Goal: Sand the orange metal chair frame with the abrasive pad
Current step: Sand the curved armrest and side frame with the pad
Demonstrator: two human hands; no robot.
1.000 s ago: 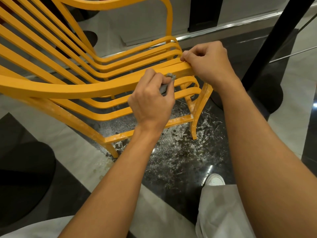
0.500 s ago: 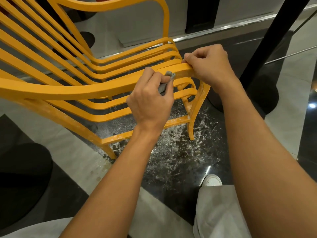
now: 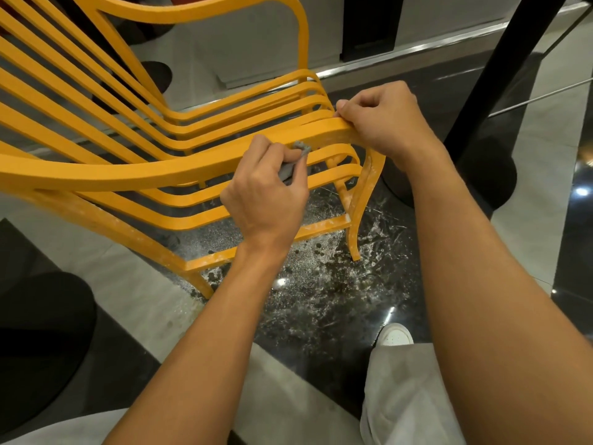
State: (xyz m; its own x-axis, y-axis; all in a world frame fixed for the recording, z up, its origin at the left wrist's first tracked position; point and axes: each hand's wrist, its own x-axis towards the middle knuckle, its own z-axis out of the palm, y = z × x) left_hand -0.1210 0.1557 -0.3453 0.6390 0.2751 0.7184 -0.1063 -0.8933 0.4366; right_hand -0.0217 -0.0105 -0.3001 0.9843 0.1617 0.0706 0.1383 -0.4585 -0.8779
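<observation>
The chair (image 3: pixel 128 175) stands in front of the person, and both hands are on the near rail (image 3: pixel 199 165), close to its front end. The left hand (image 3: pixel 266 200) has its fingers curled round a crumpled grey pad (image 3: pixel 301 146) and pinches it against the rail's near edge. Only a small tuft shows above the fingertips and a darker fold under them. Just to the right, the right hand (image 3: pixel 385 120) is closed over the rail's end where it bends down into the front leg (image 3: pixel 362 200). Its thumb lies on top and its fingers are wrapped over the far side, so it seems to be bracing the chair. I judge the step to be sanding the short stretch of rail between the two hands. The leg and low bars under the hands are streaked white, and pale dust covers the dark floor (image 3: pixel 321 284) below them. That suggests those parts are largely done, while the slats (image 3: pixel 224 104) beyond the hands look clean and untouched. The next move probably calls for firm, short strokes along the rail toward the right hand, which should hold steady against them. The pad should stay flat on the edge and not ride up on its bunched corner. It is so crumpled that refolding it for a fresh face may help.
</observation>
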